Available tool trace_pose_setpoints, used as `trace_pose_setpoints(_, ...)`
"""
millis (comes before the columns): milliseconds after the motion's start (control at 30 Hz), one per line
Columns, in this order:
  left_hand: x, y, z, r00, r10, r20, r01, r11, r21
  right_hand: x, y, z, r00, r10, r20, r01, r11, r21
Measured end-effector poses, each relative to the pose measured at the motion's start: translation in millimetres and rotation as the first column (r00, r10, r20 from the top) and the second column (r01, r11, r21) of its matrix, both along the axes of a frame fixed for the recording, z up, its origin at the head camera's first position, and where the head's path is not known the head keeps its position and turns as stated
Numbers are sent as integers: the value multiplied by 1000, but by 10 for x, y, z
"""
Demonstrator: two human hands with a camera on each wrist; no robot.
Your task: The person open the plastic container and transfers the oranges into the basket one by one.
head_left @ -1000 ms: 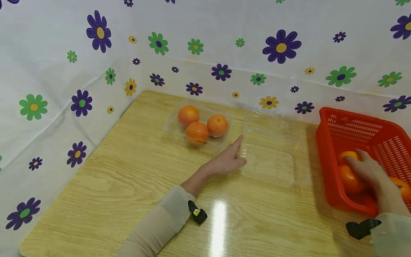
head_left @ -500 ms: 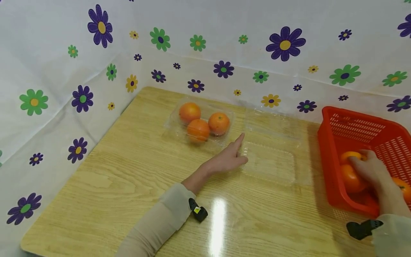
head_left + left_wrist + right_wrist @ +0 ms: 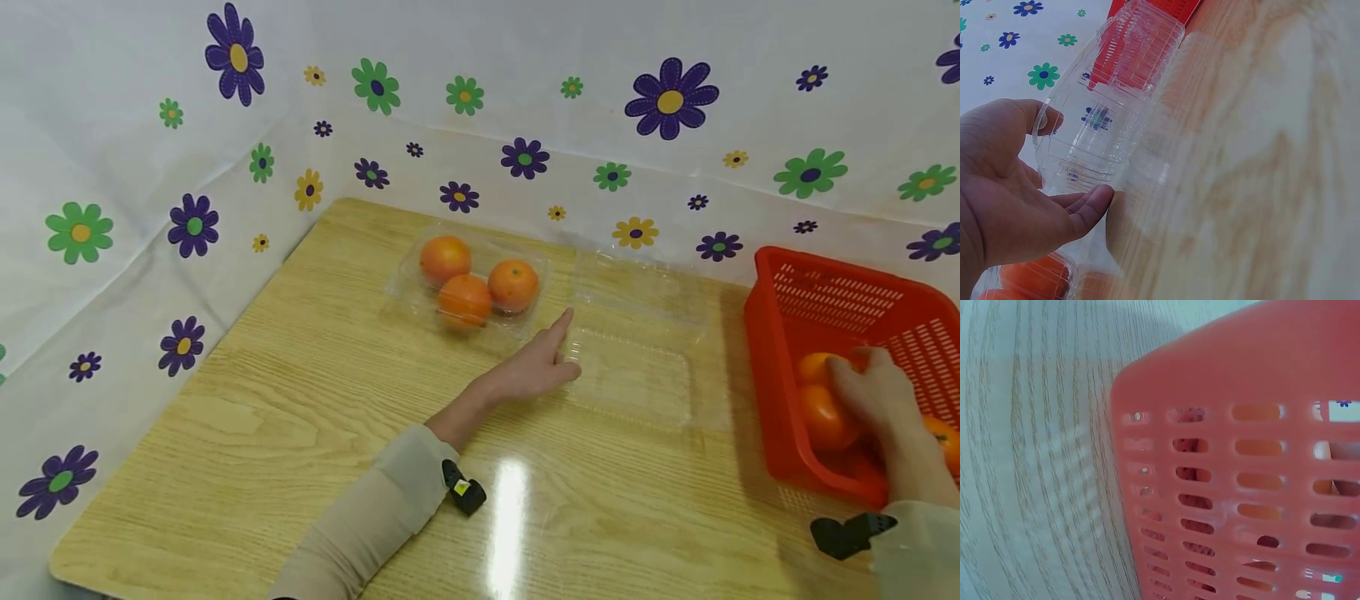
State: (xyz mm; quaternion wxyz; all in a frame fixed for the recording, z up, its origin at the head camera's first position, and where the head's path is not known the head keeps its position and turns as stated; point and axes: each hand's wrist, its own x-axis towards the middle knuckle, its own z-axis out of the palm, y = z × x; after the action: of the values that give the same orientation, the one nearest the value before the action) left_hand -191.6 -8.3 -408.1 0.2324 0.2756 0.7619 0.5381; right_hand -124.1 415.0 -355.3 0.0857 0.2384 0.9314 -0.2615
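My left hand (image 3: 534, 368) rests at the left side of an open, see-through plastic clamshell container (image 3: 633, 379), index finger stretched out and thumb apart. The left wrist view shows the fingertips right at the rim of this clamshell (image 3: 1094, 134). Inside the red basket (image 3: 772, 400), my right hand (image 3: 885, 396) curls its fingers over an upper orange (image 3: 813, 368), above another orange (image 3: 825, 421). From the right wrist, the basket wall (image 3: 1222, 375) hides most of that hand, with bits of orange and fingers showing through the slots.
A second clear clamshell (image 3: 408, 287) with 3 oranges (image 3: 465, 300) stands at the back left of the wooden table (image 3: 300, 400). One more orange (image 3: 943, 442) lies in the basket beside the right wrist. A flowered cloth (image 3: 480, 50) hangs behind and at left.
My right hand shifts slightly to the right and its fingers move over the upper orange in the basket. The left hand keeps its place by the clamshell; the head view tilts slightly.
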Motion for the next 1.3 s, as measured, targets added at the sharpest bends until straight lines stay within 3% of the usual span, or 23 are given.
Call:
trace_pose_setpoints(500, 24, -22, 62, 1000, -3, -26, 3, 1000, -13, -63, -31, 1, 998, -7, -68, 14, 996, 91)
trace_pose_setpoints(1000, 11, -5, -16, 1000, 2, -7, -2, 1000, 7, -36, -65, 27, 994, 1, -110, 10, 995, 100)
trace_pose_setpoints(1300, 6, 8, -6, 1000, 5, -9, -5, 1000, -2, -19, -87, 85, 996, 2, -87, 5, 997, 83)
